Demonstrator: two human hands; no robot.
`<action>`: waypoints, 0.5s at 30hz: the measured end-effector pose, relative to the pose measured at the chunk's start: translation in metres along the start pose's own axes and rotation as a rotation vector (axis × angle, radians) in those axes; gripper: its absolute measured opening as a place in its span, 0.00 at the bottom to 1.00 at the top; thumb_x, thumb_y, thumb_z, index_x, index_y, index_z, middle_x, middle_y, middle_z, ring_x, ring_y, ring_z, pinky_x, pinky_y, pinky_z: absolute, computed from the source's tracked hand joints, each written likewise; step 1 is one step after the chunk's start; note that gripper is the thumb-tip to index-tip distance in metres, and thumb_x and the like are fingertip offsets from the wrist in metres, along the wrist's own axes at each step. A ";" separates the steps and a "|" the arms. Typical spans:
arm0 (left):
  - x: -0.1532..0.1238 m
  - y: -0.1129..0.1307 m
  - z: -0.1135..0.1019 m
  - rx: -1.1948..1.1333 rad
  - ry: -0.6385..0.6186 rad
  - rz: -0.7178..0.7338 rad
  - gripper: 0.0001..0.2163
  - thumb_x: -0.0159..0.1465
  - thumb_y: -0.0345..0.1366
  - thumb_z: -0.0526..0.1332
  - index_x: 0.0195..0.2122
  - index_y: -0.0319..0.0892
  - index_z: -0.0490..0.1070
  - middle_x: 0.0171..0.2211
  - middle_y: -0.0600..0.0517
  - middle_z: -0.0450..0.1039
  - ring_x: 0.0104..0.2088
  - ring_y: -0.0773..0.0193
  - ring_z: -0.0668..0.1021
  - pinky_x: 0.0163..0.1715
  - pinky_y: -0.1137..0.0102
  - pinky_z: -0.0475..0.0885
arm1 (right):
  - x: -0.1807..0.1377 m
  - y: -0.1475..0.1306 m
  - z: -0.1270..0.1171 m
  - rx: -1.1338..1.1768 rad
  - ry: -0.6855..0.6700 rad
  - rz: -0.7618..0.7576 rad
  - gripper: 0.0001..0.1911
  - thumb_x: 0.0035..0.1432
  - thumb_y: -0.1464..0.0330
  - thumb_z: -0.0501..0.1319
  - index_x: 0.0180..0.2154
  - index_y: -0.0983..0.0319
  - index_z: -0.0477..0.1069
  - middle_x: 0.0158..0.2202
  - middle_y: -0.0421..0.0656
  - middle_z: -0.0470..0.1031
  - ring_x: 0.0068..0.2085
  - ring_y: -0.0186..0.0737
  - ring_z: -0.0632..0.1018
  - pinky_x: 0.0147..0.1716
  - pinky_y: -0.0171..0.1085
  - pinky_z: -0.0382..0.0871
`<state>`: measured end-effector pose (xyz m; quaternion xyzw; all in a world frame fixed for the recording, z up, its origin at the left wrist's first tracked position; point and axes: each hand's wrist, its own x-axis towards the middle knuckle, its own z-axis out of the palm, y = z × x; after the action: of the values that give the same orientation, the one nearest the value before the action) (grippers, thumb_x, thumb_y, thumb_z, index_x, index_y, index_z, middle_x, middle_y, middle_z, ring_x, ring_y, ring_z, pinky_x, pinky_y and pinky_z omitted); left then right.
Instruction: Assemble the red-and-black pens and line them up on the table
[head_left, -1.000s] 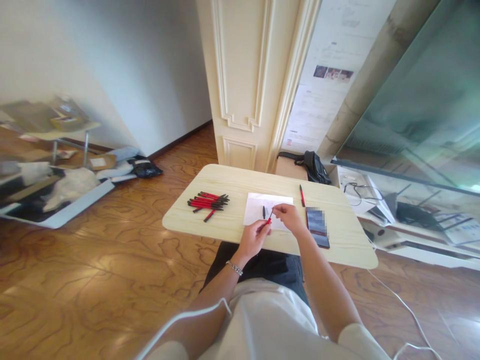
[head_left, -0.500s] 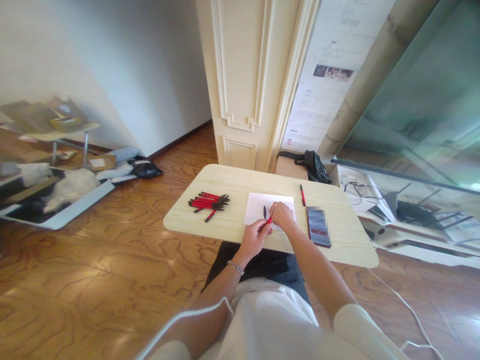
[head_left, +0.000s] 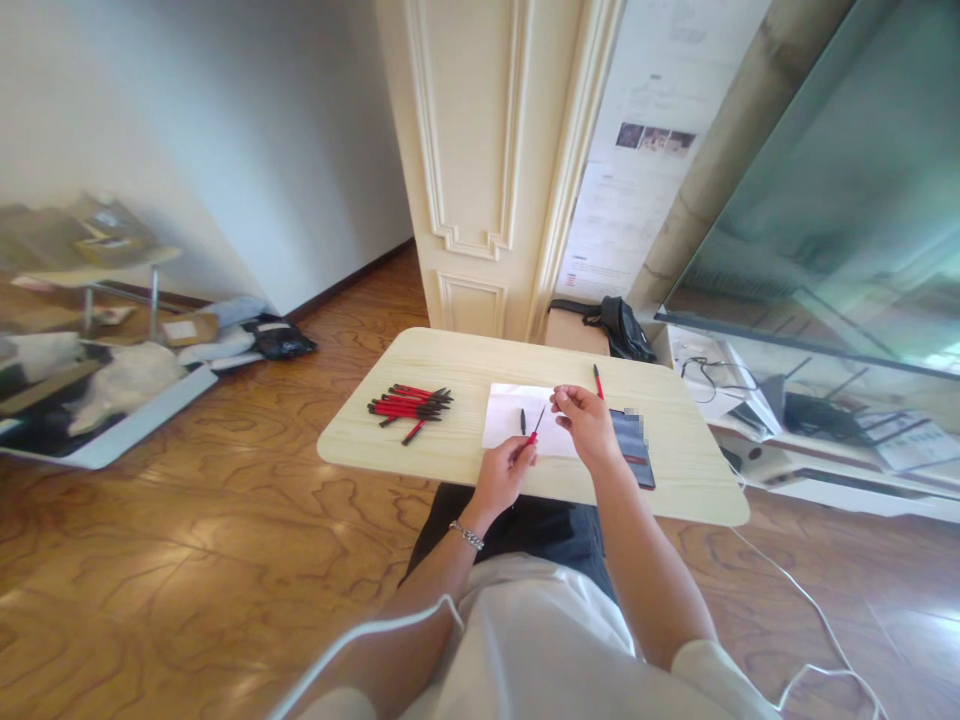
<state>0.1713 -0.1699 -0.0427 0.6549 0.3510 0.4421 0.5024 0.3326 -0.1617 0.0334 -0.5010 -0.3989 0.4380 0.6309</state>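
My left hand (head_left: 504, 474) is closed round a red pen barrel (head_left: 532, 438), held over a white sheet of paper (head_left: 498, 405). A thin dark refill (head_left: 541, 415) sticks up from the barrel's upper end. To the right of its tip is my right hand (head_left: 589, 425), thumb and fingertips pinched together. Whatever lies in that pinch is too small to make out. A short black pen part (head_left: 523, 421) rests on the paper, left of the refill. Several red and black pens (head_left: 409, 405) lie in a pile at the table's left.
Another red pen (head_left: 598, 381) lies beyond my right hand. A phone (head_left: 639, 470) is partly covered by my right hand and forearm. All this is on a pale wooden table (head_left: 690, 480). A black bag (head_left: 626, 330) sits behind the table. A white cable (head_left: 795, 585) runs across the floor.
My right hand has drawn away from the pen barrel, to the right and slightly up. The thin refill now shows uncovered. My left hand still grips the barrel. The view has shifted slightly.
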 end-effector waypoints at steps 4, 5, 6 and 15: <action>0.000 0.001 0.000 0.013 0.005 0.005 0.17 0.64 0.47 0.55 0.42 0.39 0.72 0.29 0.51 0.75 0.30 0.65 0.76 0.33 0.72 0.71 | -0.001 0.001 0.007 -0.006 0.014 -0.002 0.18 0.46 0.56 0.66 0.35 0.61 0.73 0.33 0.43 0.76 0.30 0.32 0.72 0.26 0.31 0.62; 0.000 0.001 -0.001 0.014 0.006 0.006 0.17 0.64 0.47 0.55 0.42 0.39 0.72 0.29 0.51 0.75 0.30 0.65 0.76 0.33 0.72 0.70 | -0.001 0.002 0.008 -0.013 0.014 -0.002 0.18 0.46 0.56 0.66 0.35 0.61 0.73 0.33 0.43 0.76 0.29 0.32 0.72 0.25 0.31 0.62; 0.000 0.002 -0.001 0.015 0.005 0.007 0.17 0.64 0.47 0.55 0.43 0.39 0.72 0.29 0.51 0.75 0.30 0.65 0.76 0.33 0.72 0.70 | -0.001 0.003 0.008 -0.019 0.011 -0.003 0.18 0.46 0.56 0.66 0.35 0.61 0.73 0.33 0.43 0.76 0.29 0.32 0.72 0.25 0.31 0.62; 0.000 0.007 -0.001 0.025 -0.010 0.015 0.18 0.64 0.48 0.55 0.42 0.39 0.72 0.29 0.50 0.74 0.30 0.65 0.76 0.33 0.72 0.70 | 0.001 0.006 0.005 -0.103 -0.018 -0.035 0.17 0.48 0.57 0.65 0.35 0.62 0.73 0.32 0.44 0.76 0.27 0.32 0.71 0.24 0.32 0.61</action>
<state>0.1701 -0.1713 -0.0362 0.6660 0.3491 0.4381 0.4926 0.3274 -0.1587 0.0280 -0.5219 -0.4351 0.4104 0.6082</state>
